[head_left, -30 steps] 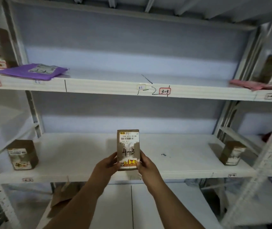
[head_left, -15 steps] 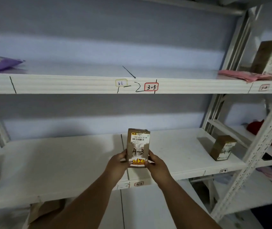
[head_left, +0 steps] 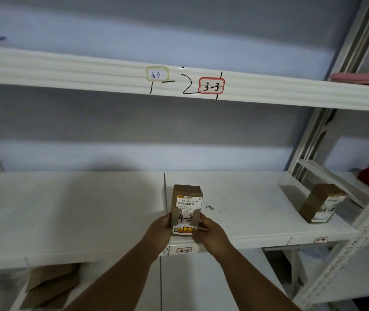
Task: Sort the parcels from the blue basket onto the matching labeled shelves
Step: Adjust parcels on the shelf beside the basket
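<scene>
Above the shelf edge tagged 4-3 (head_left: pixel 184 250), my left hand (head_left: pixel 160 230) and right hand (head_left: pixel 210 230) pinch the small cardboard parcel (head_left: pixel 186 209) by its lower sides, upright; it looks light, stiff, easily gripped there.

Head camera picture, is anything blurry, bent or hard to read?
Head view: dim, soft light; the white upper shelf edge bows from wide-angle distortion; the handwritten 4-3 on the brown cardboard parcel reads, its fine print doesn't; the right-hand shelf tag is smeared.
</scene>
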Demonstrator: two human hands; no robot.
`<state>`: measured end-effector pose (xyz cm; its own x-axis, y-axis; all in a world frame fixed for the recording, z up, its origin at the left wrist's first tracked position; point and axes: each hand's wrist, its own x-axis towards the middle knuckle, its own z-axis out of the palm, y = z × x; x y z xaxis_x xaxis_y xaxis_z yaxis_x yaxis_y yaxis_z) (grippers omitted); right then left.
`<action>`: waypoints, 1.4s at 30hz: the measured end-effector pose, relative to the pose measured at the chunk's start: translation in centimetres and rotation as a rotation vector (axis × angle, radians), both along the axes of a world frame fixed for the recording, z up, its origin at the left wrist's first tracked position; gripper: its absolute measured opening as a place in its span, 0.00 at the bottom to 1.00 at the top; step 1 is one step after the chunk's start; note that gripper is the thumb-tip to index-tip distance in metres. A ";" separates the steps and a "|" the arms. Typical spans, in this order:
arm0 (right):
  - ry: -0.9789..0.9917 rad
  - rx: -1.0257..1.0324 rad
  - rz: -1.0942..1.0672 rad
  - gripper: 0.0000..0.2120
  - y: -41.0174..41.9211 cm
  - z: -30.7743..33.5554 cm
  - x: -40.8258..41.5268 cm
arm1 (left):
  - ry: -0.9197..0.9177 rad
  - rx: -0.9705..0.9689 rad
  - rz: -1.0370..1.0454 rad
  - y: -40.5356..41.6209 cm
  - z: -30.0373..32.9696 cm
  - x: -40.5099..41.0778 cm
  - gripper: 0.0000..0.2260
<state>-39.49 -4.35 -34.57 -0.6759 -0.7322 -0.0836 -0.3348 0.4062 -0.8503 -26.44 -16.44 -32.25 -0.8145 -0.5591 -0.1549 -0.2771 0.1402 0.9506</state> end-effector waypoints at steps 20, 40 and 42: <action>-0.015 -0.018 0.103 0.41 2.2 8.2 -2.4 | -0.209 -0.081 0.223 -2.3 7.8 1.5 0.26; 0.747 0.013 0.903 0.26 -23.3 12.4 33.3 | -0.693 -0.421 1.267 -3.7 14.7 54.8 0.21; 0.764 -0.035 0.977 0.25 -24.7 12.2 39.1 | -0.769 -0.357 1.328 -3.4 14.0 60.1 0.21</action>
